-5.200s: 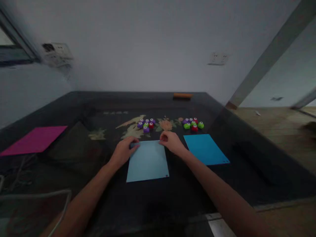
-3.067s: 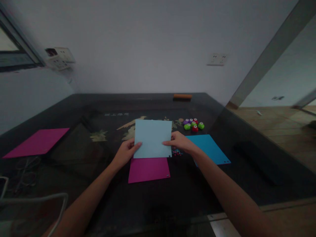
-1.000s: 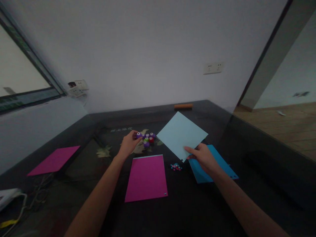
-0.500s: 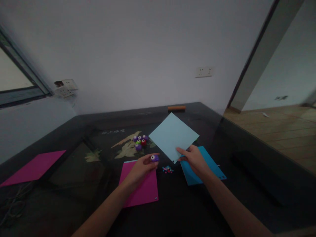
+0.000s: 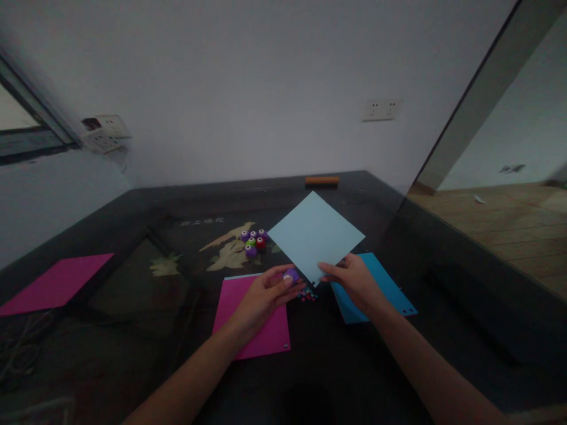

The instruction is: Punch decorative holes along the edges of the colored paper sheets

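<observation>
My right hand pinches the near corner of a light blue paper sheet and holds it tilted above the dark table. My left hand grips a small purple paper punch right at that same corner of the sheet. Under my left hand lies a magenta sheet. A darker blue sheet lies flat beneath my right hand. A little heap of punched coloured bits sits between the two flat sheets.
A cluster of purple, green and red punches stands behind the magenta sheet. Another magenta sheet lies far left. An orange bar rests at the table's back edge. Cables trail at the near left. Wooden floor lies to the right.
My left hand reached to the punch cluster, took a purple punch and brought it to the corner of the light blue sheet. My right hand lifted that sheet off the magenta one.
</observation>
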A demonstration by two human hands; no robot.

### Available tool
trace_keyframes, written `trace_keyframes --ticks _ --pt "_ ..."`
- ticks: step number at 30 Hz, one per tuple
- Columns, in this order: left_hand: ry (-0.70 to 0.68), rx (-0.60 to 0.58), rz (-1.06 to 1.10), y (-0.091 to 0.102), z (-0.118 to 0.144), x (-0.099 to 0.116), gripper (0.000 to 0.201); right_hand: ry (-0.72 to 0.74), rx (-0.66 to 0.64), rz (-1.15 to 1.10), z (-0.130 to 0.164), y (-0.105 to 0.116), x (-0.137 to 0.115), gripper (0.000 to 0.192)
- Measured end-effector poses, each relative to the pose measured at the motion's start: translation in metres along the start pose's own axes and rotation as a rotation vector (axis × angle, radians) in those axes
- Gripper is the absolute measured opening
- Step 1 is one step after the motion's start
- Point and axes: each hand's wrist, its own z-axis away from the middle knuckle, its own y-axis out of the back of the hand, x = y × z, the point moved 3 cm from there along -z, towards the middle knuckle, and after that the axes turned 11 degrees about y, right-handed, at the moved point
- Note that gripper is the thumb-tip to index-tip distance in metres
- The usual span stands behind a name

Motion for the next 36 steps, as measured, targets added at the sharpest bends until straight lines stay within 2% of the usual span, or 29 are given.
trace_keyframes --ticks 3,9,18,36 --pt "-0.007 0.012 -0.047 0.0 0.001 0.0 0.039 0.007 0.006 0.009 0.001 -0.001 -0.001 0.037" --pt "0.015 0.122 -0.216 0.002 0.001 -0.001 0.039 0.073 0.021 0.109 0.005 -0.003 -0.005 0.026" --pt "-0.014 0.115 -0.297 0.001 0.001 -0.003 0.035 0.113 0.044 0.169 0.012 -0.011 -0.017 0.024" --pt "-0.038 0.133 -0.327 -0.006 0.004 0.003 0.027 0.111 0.016 0.185 0.011 -0.009 -0.014 0.023"
